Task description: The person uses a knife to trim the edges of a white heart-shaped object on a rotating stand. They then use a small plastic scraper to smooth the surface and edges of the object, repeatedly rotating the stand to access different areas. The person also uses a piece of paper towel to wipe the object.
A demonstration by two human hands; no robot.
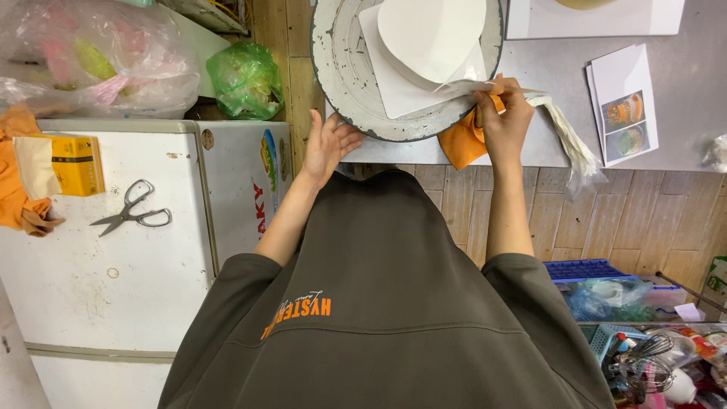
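White enamel, chipped and scuffed, on the freezer lid at far left, with steel scissors lying flat beside a yellow carton and an orange rag; above, crinkled plastic bags, one clear, one green. Further right, left hand open, fingers spread, resting against the rim of a round, speckled grey tray at the edge of the grey tabletop. On the tray, thin white paper sheets, one cut round, smooth and slightly curled. Right hand, grip closed, pinching the corner of a sheet near the tray's right rim, over an orange cloth and a limp stack of papers hanging off the edge. Best handled, probably, by steadying the tray with the open palm and peeling only one sheet slowly, to avoid tearing. Far right, a printed leaflet; below, baskets with a wire whisk.
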